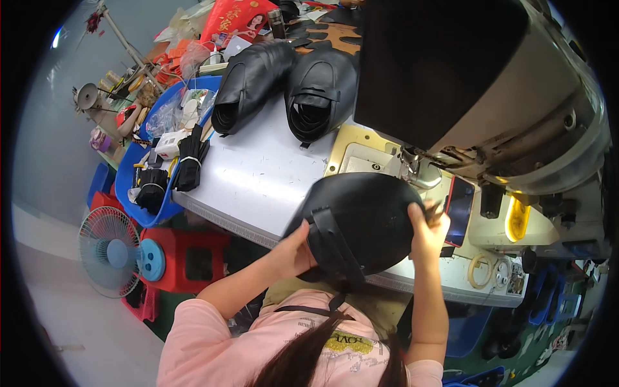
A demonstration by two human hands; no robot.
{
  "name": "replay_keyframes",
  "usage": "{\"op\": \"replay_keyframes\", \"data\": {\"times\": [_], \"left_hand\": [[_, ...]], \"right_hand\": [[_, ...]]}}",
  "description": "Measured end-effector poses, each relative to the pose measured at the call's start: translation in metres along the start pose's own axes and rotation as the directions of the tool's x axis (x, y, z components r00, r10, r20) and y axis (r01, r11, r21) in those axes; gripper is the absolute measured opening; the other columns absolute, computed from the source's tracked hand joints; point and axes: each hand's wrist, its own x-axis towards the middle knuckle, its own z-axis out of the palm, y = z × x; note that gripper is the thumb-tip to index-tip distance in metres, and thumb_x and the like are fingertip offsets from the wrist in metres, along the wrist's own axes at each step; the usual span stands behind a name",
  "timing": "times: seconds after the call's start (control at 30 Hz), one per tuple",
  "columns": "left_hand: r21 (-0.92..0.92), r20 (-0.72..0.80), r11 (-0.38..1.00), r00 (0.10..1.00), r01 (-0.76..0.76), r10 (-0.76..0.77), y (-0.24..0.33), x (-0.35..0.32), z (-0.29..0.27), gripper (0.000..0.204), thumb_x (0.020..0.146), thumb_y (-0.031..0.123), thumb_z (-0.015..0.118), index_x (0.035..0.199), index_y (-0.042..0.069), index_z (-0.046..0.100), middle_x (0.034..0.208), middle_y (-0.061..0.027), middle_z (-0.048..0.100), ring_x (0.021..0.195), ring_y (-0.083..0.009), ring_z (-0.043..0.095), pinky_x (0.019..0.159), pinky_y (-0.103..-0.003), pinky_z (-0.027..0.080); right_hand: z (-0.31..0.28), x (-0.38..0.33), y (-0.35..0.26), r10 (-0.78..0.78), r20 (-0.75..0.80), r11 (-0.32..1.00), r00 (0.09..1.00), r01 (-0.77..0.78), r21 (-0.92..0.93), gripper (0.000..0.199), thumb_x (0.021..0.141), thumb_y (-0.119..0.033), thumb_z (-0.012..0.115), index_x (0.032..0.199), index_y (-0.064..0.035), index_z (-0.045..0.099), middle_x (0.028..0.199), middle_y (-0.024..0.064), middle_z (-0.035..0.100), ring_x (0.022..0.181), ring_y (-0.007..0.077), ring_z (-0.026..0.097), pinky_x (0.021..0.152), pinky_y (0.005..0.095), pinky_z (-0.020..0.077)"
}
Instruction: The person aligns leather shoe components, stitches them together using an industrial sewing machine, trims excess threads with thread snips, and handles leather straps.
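Note:
A black leather shoe upper [374, 222] with a strap across it is held between my two hands, at the front edge of the white table. My left hand [298, 250] grips its left side by the strap, thumb on top and the other fingers mostly hidden beneath. On the right side, my right hand [428, 232] pinches the rim with the thumb on top; its fingertips are slightly blurred. Just beyond the upper is the metal working end [419, 171] of a sewing machine [509, 122]. Two groups of similar black uppers, one at the left [251, 80] and one at the right [321, 90], lie farther back on the table.
A blue basket [138, 216] with black bundles and plastic bags stands left of the white tabletop [238, 174]. A red stool [190, 255] and a fan [116, 251] are at the lower left. A phone-like dark slab [459, 211] lies right of my right hand.

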Motion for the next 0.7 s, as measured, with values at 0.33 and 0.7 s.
{"op": "replay_keyframes", "data": {"times": [0.33,0.7], "left_hand": [[0.396,-0.296,0.891,0.888,-0.222,0.353,-0.006,-0.020,0.044,0.041,0.090,0.034,0.041,0.117,0.003,0.037,0.101,-0.0134,0.054,0.083,-0.0243,0.058,0.060,-0.035,0.049],[0.254,-0.146,0.821,0.819,-0.510,0.554,-0.007,-0.003,0.051,0.044,0.092,0.037,0.035,0.118,0.002,0.034,0.097,-0.0179,0.056,0.078,-0.0266,0.059,0.063,-0.037,0.050]], "right_hand": [[0.022,-0.010,-0.021,-0.664,0.040,0.613,0.746,0.575,-0.543,0.013,0.074,-0.001,0.064,0.086,0.0016,0.058,0.063,0.0072,0.053,0.051,0.0124,0.046,0.043,0.0221,0.0341],[0.046,-0.056,-0.010,0.048,0.222,0.997,0.974,-0.032,-0.075,0.005,0.076,0.000,0.060,0.073,0.0029,0.057,0.063,0.0044,0.057,0.055,0.0070,0.051,0.050,0.0173,0.0377]]}}
